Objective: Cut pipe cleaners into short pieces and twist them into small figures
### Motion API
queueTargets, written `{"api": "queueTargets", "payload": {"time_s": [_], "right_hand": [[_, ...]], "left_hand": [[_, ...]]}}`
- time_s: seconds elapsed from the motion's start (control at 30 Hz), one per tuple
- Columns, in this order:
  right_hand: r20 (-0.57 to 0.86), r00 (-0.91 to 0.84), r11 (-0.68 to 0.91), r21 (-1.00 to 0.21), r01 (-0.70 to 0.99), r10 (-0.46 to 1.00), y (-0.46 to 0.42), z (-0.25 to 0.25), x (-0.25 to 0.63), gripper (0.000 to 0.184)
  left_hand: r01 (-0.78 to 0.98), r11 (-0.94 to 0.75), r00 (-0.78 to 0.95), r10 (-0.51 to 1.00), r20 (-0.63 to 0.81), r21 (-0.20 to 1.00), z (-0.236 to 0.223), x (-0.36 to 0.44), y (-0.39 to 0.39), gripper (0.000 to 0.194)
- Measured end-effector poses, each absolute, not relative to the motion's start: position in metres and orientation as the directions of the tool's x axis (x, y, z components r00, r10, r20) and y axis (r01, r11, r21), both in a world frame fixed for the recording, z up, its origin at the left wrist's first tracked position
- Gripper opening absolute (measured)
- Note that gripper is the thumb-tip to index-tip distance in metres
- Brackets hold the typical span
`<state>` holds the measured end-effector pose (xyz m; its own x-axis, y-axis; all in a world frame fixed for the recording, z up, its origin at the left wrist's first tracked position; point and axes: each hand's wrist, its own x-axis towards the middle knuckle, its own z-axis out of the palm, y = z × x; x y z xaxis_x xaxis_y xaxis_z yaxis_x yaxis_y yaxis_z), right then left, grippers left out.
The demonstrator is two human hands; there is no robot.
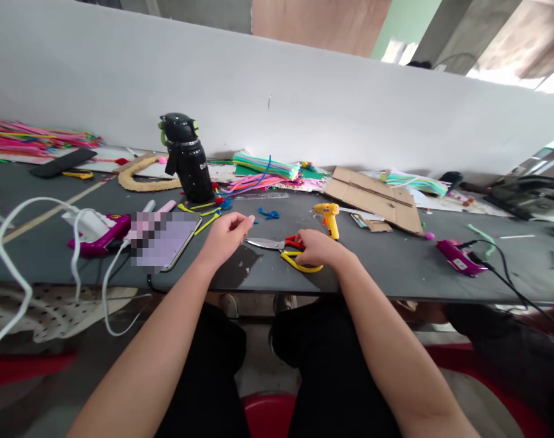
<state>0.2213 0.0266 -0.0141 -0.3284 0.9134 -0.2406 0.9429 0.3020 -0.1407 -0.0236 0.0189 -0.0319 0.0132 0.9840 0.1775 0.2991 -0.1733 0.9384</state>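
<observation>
My right hand (320, 246) has its fingers closed at the red and yellow handles of a pair of scissors (266, 244). The blades point left, low over the grey table, with their tips near my left hand (228, 236). The left thumb and fingers are pinched together. A tiny bit of blue shows just beyond the left fingertips, but whether they hold it I cannot tell. Behind, a small twisted blue pipe cleaner piece (269, 213) lies on the table. A yellow glue gun (328, 219) rests beyond my right hand.
Left of me are a phone (169, 242), a purple power strip (106, 236) with white cables and a black bottle (192, 164). Bundled pipe cleaners (265, 164) and cardboard (374, 198) lie along the white partition (277, 97). Another purple power strip (461, 258) sits right.
</observation>
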Motion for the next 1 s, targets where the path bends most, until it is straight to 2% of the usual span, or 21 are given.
{"api": "queueTargets", "payload": {"time_s": [0.17, 0.43, 0.6, 0.77, 1.0], "right_hand": [[-0.169, -0.326, 0.309, -0.117, 0.944, 0.93, 0.022, -0.02, 0.225, 0.025], [0.138, -0.233, 0.268, -0.371, 0.889, 0.963, 0.039, -0.044, 0.25, 0.022], [0.18, -0.231, 0.291, -0.497, 0.817, 0.956, 0.042, -0.052, 0.251, 0.032], [0.178, -0.285, 0.336, -0.509, 0.793, 0.942, 0.041, -0.061, 0.249, 0.046], [0.234, -0.333, 0.407, -0.509, 0.758, 0.913, 0.045, -0.067, 0.247, 0.04]], "left_hand": [[0.423, -0.174, 0.031, 0.984, 0.178, 0.889, -0.04, -0.044, 0.025, 0.034], [0.584, -0.255, 0.11, 0.965, 0.236, 0.771, -0.063, -0.066, 0.043, 0.023], [0.586, -0.328, 0.142, 0.942, 0.305, 0.741, -0.068, -0.064, 0.049, 0.027], [0.608, -0.355, 0.158, 0.931, 0.33, 0.71, -0.067, -0.063, 0.046, 0.033], [0.648, -0.38, 0.168, 0.916, 0.363, 0.66, -0.063, -0.062, 0.041, 0.029]]}}
